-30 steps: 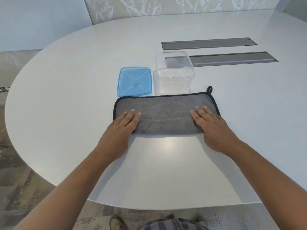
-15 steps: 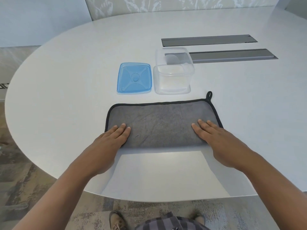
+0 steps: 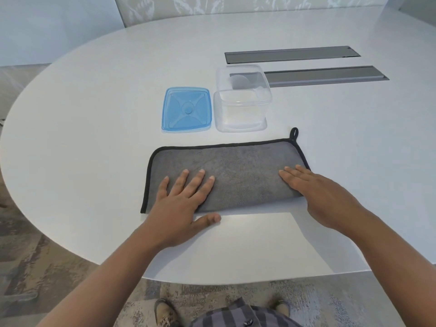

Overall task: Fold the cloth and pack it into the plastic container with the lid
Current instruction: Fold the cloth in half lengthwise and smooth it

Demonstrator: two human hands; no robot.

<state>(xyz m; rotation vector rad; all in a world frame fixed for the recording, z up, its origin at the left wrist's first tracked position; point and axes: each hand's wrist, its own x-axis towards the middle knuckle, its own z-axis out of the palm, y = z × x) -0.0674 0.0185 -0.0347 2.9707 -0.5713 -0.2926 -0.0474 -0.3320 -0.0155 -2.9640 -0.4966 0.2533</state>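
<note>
Head view showed the gray cloth [image 3: 236, 175] lying flat in the middle of the frame on the white table [image 3: 94, 138], its long side running left to right. The left hand [image 3: 181, 206] and the right hand [image 3: 323, 197] pressed flat on its two ends, fingers spread and holding nothing. The clear container [image 3: 241, 100] and blue lid [image 3: 186, 110] sat just above it. I think the next fold should bring one short end across to the other.

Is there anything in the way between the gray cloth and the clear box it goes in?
Nothing visible. The gray cloth lies flat just in front of the clear container, with bare table between. The container is open; its blue lid sits beside it, to its left.
</note>
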